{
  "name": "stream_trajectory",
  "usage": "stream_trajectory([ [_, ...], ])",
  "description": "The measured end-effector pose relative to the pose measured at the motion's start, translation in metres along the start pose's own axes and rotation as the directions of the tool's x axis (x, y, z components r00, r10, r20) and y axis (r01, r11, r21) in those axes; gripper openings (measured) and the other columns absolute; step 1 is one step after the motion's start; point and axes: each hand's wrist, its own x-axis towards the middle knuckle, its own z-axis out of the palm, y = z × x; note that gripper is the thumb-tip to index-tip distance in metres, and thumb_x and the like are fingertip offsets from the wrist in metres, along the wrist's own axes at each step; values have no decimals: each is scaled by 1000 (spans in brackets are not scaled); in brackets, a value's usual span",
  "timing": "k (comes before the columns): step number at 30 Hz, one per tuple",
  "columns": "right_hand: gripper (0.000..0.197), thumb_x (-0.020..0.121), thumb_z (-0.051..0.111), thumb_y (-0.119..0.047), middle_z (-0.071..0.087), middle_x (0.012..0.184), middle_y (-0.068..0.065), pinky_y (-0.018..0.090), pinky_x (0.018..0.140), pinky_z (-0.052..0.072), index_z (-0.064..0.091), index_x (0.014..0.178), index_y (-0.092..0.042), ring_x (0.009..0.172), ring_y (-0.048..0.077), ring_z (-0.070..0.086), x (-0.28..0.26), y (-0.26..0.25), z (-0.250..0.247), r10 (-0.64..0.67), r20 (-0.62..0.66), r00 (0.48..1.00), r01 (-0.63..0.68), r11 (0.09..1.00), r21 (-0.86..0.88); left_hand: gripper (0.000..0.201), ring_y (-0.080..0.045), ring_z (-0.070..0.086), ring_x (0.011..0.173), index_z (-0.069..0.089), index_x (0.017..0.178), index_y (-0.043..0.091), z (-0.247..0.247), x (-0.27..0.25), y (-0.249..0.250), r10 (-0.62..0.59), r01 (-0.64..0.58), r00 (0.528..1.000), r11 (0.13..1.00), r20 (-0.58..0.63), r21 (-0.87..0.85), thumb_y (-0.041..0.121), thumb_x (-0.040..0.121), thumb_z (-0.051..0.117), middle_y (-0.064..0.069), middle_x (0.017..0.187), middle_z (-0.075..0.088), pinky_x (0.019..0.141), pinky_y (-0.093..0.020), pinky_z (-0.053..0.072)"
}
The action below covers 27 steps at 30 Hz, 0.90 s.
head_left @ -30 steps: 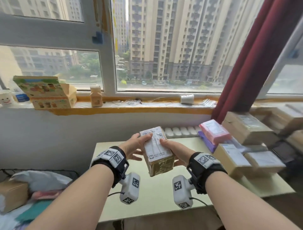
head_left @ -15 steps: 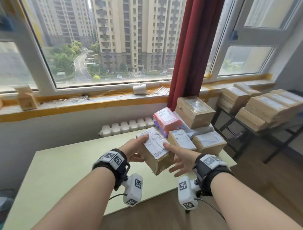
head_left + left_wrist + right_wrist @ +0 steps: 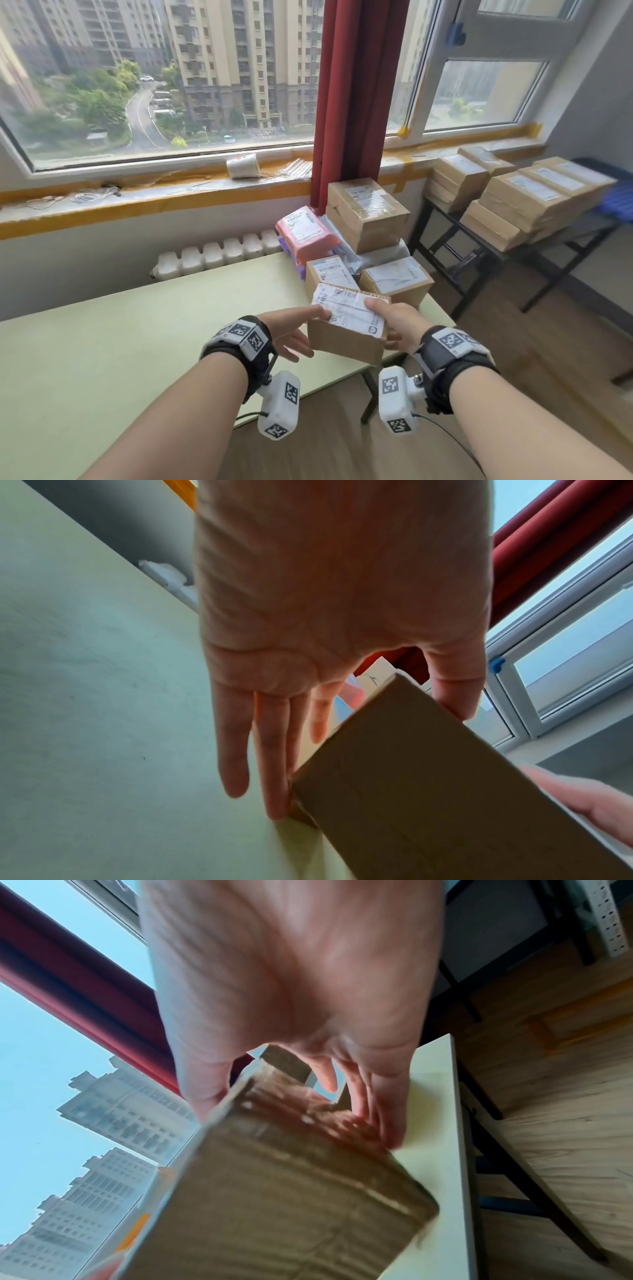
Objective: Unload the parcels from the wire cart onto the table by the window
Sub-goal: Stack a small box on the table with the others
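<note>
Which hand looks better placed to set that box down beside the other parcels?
Probably the right hand: it grips the box on the side nearest the stacked parcels, thumb on top. The left hand only touches the far side with straight fingers.

Red curtain (image 3: pixel 352 85) hangs at window centre. Cup (image 3: pixel 243 165) on its side on sill (image 3: pixel 137 202), wires (image 3: pixel 85 197) at sill's left end. White radiator (image 3: pixel 219 255) under sill. Side table (image 3: pixel 486 246) at right w/ stacked boxes (image 3: pixel 524 198).
</note>
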Motion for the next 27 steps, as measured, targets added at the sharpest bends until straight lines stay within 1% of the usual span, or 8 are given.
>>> stream_trajectory([
  [2,49,82,71,-38,72,96,10,31,68,53,62,113,-1,78,21,67,12,5,-7,3,-52,999,-2,1000,19,87,-25,67,104,41,136,17,9,10,5,-18,17,998,1000,68,22,56,61,64,-17,120,62,98,-42,49],
  [5,59,79,68,-52,72,100,10,36,88,53,64,111,-2,90,25,68,25,7,-20,18,-107,994,-26,997,-78,83,-28,63,111,42,134,17,21,27,17,-71,57,980,995,183,80,54,64,64,-18,125,60,100,-41,47],
  [7,67,80,57,-65,71,107,7,39,99,48,64,113,-7,100,26,66,29,5,-30,47,-84,995,-65,974,-216,78,-30,63,112,48,130,12,28,40,26,-111,78,966,986,235,146,52,65,65,-16,119,63,101,-40,47],
  [10,61,94,34,-62,63,120,5,38,102,42,59,118,-12,111,26,59,31,-1,-48,102,-36,994,-108,944,-313,77,-30,61,114,46,135,5,38,62,41,-159,91,945,967,286,237,45,73,68,-17,123,62,102,-39,45],
  [13,65,93,38,-60,56,133,12,43,107,38,52,132,-9,122,31,53,43,-1,-67,116,-93,989,-137,954,-268,67,-29,59,118,45,137,6,52,79,56,-178,98,938,960,299,264,42,84,65,-16,127,59,103,-38,44],
  [18,44,98,39,-48,64,111,8,35,95,41,60,108,-10,107,25,59,64,2,-96,121,-151,981,-169,913,-371,68,-29,54,124,35,144,8,80,101,71,-223,132,920,951,322,281,42,91,59,-18,139,49,107,-38,41],
  [22,43,94,46,-52,68,101,3,34,91,45,63,104,-13,94,21,63,100,8,-117,133,-102,986,-162,912,-378,73,-30,53,125,28,148,10,95,123,79,-226,172,931,964,286,201,40,91,60,-19,142,46,109,-40,39],
  [27,39,92,54,-45,71,102,4,37,94,49,64,108,-11,94,21,67,135,17,-140,158,-51,986,-165,920,-355,68,-30,55,122,31,146,10,116,145,84,-232,204,942,970,241,133,39,91,60,-20,138,49,107,-40,41],
])
